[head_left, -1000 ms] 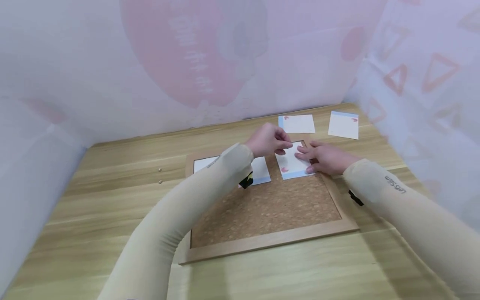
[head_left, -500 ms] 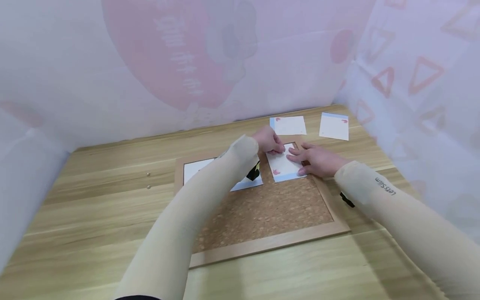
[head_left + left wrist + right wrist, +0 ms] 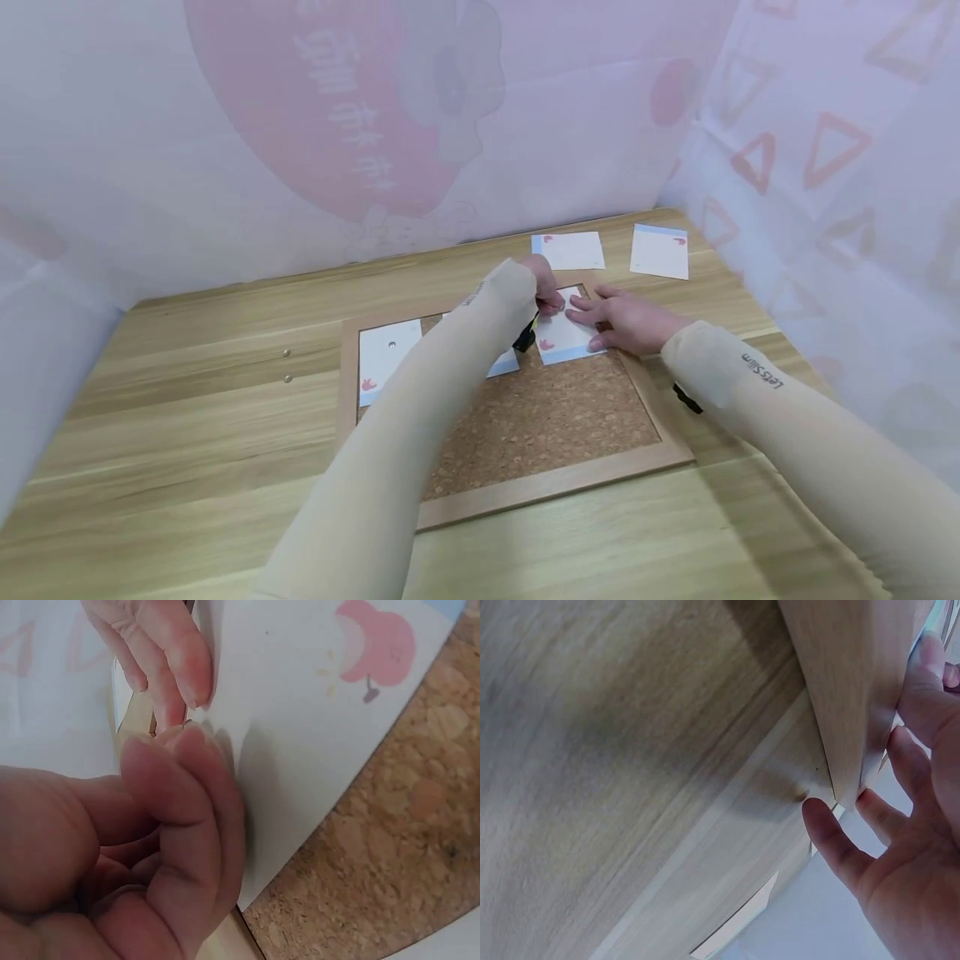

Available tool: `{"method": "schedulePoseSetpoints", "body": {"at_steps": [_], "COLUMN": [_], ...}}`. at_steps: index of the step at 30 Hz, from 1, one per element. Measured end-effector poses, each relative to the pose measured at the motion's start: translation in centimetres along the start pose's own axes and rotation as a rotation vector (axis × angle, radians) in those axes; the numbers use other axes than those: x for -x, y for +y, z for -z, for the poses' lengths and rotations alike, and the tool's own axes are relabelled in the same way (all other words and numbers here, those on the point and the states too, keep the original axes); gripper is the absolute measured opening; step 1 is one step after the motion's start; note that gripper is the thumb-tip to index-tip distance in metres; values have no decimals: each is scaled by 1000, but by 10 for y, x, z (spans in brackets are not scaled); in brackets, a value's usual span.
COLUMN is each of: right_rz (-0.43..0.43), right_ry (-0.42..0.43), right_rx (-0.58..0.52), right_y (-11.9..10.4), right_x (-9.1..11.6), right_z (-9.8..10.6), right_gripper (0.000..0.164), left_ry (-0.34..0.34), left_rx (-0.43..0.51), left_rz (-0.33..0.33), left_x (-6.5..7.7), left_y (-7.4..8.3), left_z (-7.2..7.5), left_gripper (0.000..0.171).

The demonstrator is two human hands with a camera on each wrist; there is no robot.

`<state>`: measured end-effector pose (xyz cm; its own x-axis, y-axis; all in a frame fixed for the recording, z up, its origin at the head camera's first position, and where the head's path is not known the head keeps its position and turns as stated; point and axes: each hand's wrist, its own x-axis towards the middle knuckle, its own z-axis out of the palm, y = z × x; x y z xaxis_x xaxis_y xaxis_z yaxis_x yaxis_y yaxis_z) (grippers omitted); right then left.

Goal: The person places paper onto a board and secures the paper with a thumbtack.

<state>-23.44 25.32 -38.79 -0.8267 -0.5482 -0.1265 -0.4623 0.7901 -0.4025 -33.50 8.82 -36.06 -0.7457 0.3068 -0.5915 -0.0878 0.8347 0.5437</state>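
A framed cork board (image 3: 555,425) lies on the table, with a white card (image 3: 562,335) at its upper right corner. My left hand (image 3: 546,287) pinches what looks like a small metal thumbtack against this card, thumb and index finger together in the left wrist view; the fingers hide most of it. Spread, fairly straight fingers of my right hand (image 3: 636,322) rest on the card's right side and the frame. Left along the board lie another card (image 3: 504,364), partly behind my left forearm, and a card (image 3: 381,360) with a thumbtack (image 3: 392,344) in it.
Two loose thumbtacks (image 3: 287,366) lie on the wooden table (image 3: 187,417) left of the board. Behind the board are a card with a blue left edge (image 3: 573,250) and a card with a blue top edge (image 3: 660,252). Printed sheet walls (image 3: 315,167) enclose the back and sides.
My left hand has lowered from just above the card onto its upper part, its fingertips now tucked down. The right hand stays on the card. The head view has shifted slightly.
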Motion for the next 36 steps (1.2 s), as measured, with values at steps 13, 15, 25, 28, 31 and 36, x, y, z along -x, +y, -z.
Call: {"method": "schedulePoseSetpoints", "body": {"at_steps": [13, 15, 25, 28, 31, 36], "right_rz": [1, 1, -2, 4, 4, -2], "right_ry": [3, 2, 6, 8, 8, 7], "right_rx": [0, 2, -11, -10, -11, -10], "right_y": [4, 5, 4, 4, 3, 2], "right_x": [2, 2, 2, 2, 3, 7], "right_z": [0, -1, 1, 1, 1, 0], "right_gripper": [63, 63, 62, 62, 62, 62], "left_ry": [21, 30, 61, 98, 125, 163], "left_rx": [150, 159, 204, 302, 339, 330], "left_rz": [79, 95, 118, 152, 179, 208], "left_x": [-10, -12, -21, -14, -2, 14], "left_y": [4, 5, 11, 12, 12, 11], "left_z": [-7, -9, -12, -13, -15, -18], "left_gripper": [12, 12, 12, 14, 18, 22]}}
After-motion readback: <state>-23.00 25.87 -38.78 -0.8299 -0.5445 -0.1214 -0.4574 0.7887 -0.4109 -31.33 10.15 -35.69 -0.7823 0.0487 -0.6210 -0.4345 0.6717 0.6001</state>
